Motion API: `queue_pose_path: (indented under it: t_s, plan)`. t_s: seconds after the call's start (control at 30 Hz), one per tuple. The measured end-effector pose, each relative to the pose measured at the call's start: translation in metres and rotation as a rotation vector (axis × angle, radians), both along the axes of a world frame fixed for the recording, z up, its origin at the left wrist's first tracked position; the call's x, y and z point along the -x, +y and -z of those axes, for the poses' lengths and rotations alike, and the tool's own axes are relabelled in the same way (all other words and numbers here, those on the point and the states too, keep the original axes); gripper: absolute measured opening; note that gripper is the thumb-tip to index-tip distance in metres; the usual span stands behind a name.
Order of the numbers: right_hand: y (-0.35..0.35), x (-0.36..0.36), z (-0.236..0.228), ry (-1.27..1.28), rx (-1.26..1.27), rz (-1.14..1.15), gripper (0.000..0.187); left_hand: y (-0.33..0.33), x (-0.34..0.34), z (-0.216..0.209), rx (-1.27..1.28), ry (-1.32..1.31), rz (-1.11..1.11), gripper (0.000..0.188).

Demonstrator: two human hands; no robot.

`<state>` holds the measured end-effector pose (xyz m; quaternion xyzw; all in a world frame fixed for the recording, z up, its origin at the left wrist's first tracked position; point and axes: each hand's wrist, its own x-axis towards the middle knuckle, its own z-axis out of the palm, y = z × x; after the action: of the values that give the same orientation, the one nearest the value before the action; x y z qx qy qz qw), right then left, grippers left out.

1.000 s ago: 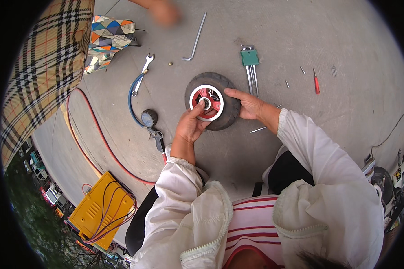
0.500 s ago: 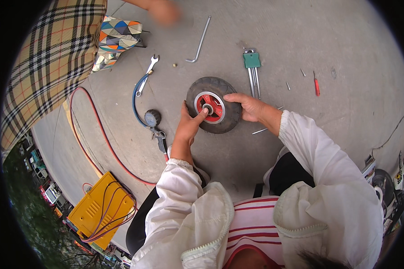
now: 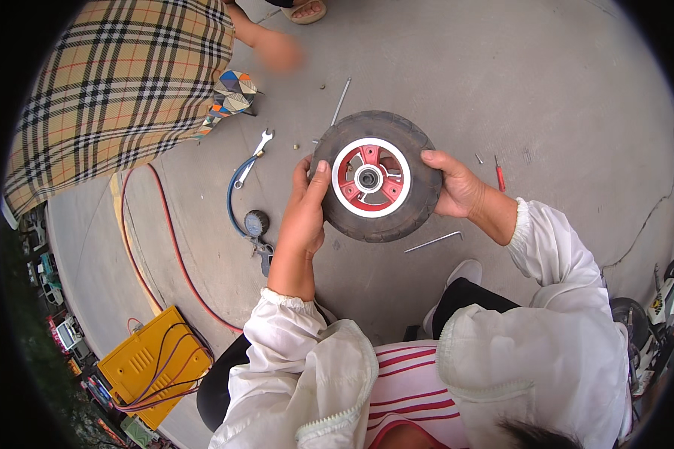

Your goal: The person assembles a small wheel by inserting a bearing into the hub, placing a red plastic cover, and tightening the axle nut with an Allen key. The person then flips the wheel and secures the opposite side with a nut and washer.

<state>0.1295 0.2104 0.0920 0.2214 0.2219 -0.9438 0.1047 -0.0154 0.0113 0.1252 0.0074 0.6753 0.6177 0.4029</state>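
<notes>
Between my hands is a small wheel (image 3: 371, 224) with a black rubber tyre and a red and silver rim, its hub facing up toward me. My left hand (image 3: 303, 206) grips the tyre's left side, thumb on top. My right hand (image 3: 457, 183) clasps the right side, thumb on the upper face and fingers underneath. Below the wheel a hex key (image 3: 434, 242) lies on the ground, and another long hex key (image 3: 341, 101) pokes out from behind its top edge.
At left lie a wrench (image 3: 254, 157), a tyre inflator gauge (image 3: 257, 222) with a blue hose, and a red hose (image 3: 174, 228). A yellow case (image 3: 157, 367) with cables sits lower left. A red screwdriver (image 3: 500, 176) lies right. Another person's hand (image 3: 279, 52) is at upper left.
Both hands have lifted the wheel toward me, and it looks larger, now covering the green hex key holder. My left thumb has moved from the hub to the tyre.
</notes>
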Motion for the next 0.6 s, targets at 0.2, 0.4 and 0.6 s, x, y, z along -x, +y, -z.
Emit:
queue_pose_path:
  t_s: [0.2,0.4,0.6]
  plan:
    - [0.011,-0.032,-0.044,0.105,0.043,0.082,0.07,0.01,-0.004,-0.026,-0.521,-0.646,-0.02,0.068]
    - [-0.001,-0.065,-0.037,0.134,0.012,0.263,0.07,0.021,-0.022,-0.036,-0.512,-0.818,0.065,0.075]
    - [-0.01,-0.088,-0.038,0.1,0.007,0.359,0.066,0.028,-0.027,-0.01,-0.259,-0.522,0.104,0.063]
